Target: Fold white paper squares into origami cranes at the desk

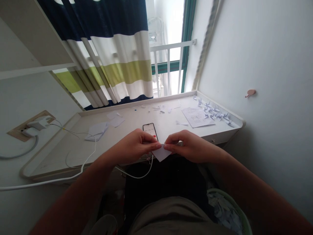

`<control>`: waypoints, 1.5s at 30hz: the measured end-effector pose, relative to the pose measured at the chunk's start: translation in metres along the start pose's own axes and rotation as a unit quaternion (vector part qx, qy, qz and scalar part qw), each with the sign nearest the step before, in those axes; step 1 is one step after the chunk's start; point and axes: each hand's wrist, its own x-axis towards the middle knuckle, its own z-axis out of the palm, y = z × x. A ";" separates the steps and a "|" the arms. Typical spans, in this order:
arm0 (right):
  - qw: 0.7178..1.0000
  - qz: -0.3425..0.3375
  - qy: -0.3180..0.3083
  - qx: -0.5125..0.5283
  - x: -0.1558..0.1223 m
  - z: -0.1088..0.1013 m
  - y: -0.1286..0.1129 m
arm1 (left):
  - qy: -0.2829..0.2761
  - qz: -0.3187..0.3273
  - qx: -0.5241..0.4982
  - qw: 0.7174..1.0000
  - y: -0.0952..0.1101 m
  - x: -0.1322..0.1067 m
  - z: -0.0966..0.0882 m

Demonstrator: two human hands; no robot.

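Note:
A small white folded paper (161, 152) hangs between both my hands, just in front of the desk's near edge. My left hand (135, 147) pinches its left side with fingers closed. My right hand (188, 145) pinches its right side, fingers closed too. Behind the hands a phone (149, 129) lies on the pale desk (73, 147) with its screen lit.
A stack of white paper squares (97, 131) lies left of the phone. A printed sheet (197, 117) and several small folded paper pieces (215, 112) sit at the right end. White cables (80, 163) run from a wall socket (29, 128). A green basket of paper scraps (227, 209) stands lower right.

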 end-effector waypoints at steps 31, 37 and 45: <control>0.985 -0.005 0.054 0.162 0.007 -0.013 0.021 | 0.021 0.022 -0.100 0.995 -0.012 0.006 -0.008; 0.987 -0.012 0.064 0.145 0.006 -0.013 0.029 | 0.072 0.035 -0.049 0.996 -0.019 0.004 0.000; 0.973 0.009 0.106 0.205 0.004 -0.010 0.037 | 0.100 0.052 -0.016 0.994 -0.026 -0.003 0.000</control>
